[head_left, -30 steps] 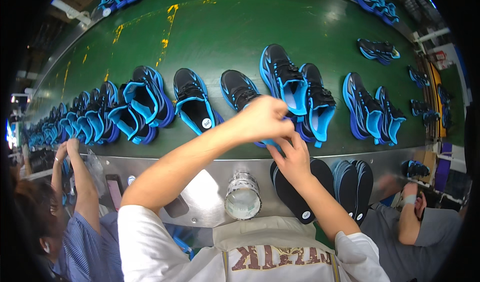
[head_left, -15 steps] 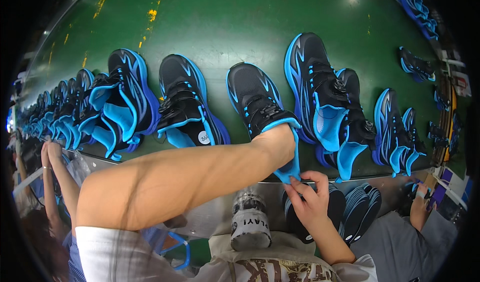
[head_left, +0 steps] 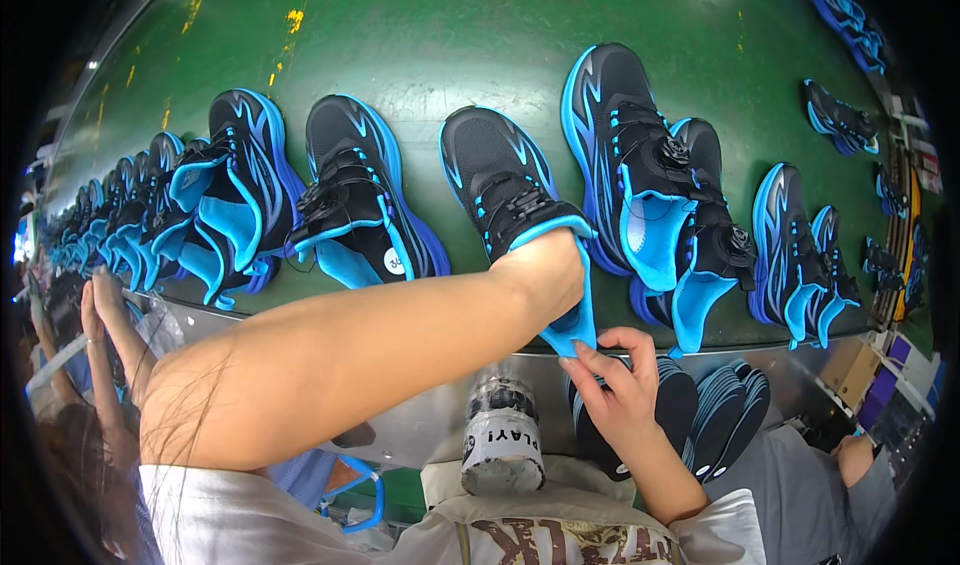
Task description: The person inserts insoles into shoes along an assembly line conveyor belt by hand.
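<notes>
A black and blue sneaker (head_left: pixel 492 170) stands toe-away on the green table in front of me. My left hand (head_left: pixel 550 260) reaches into its opening up to the wrist, so its fingers are hidden inside. Between the thumb and fingers of my right hand (head_left: pixel 622 390) is the light-blue heel tab of the same sneaker. To its left sits another sneaker (head_left: pixel 350 185) with a round white sticker inside. Close on the right is a pair of matching sneakers (head_left: pixel 612 95), the nearer one showing its blue lining.
Stacks of black insoles (head_left: pixel 735 415) rest below the table edge, beside a cylindrical container (head_left: pixel 502 450) wrapped in white tape. A long row of sneakers (head_left: pixel 125 205) runs off left. More sneakers (head_left: pixel 780 235) stand right. Other people's arms (head_left: pixel 105 335) show at the left, and another person's hand (head_left: pixel 853 457) at the right.
Both my hands keep their places at the sneaker. The shoes and table sit slightly higher in view. At the right, the other person's hand has moved lower.
</notes>
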A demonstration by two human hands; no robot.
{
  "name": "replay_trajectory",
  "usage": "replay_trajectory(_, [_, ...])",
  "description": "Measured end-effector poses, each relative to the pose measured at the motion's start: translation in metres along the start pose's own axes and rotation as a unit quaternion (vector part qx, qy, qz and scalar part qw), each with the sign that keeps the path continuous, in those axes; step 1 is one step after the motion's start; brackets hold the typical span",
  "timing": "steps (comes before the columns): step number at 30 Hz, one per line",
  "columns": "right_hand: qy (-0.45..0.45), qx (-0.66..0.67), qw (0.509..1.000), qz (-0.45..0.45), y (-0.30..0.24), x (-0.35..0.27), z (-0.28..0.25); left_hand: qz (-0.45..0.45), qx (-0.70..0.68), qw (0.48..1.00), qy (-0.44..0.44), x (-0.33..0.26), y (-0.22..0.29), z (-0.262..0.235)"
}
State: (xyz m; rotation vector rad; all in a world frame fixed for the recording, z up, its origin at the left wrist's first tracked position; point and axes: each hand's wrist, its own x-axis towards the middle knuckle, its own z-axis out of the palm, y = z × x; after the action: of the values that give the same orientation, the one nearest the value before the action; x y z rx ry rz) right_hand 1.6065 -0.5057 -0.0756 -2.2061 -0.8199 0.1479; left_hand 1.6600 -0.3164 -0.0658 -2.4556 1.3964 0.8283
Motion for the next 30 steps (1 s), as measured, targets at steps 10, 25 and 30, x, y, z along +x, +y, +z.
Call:
replay_trajectory(10, [-0.006,-0.002,1.0,-0.002,0.0,-0.003,0.005,-0.088,0.002,0.993,0.074,-0.003,0.014,0.012])
replay_trajectory(25, [0.003,-0.237,0.971,-0.033,0.07,-0.009,-0.061,-0.247,-0.232,0.831,0.44,0.001,0.027,-0.055])
replay_trajectory(30, [0.024,-0.299,0.952,-0.054,0.106,0.002,-0.088,-0.391,-0.185,0.821,0.374,0.032,-0.02,-0.045])
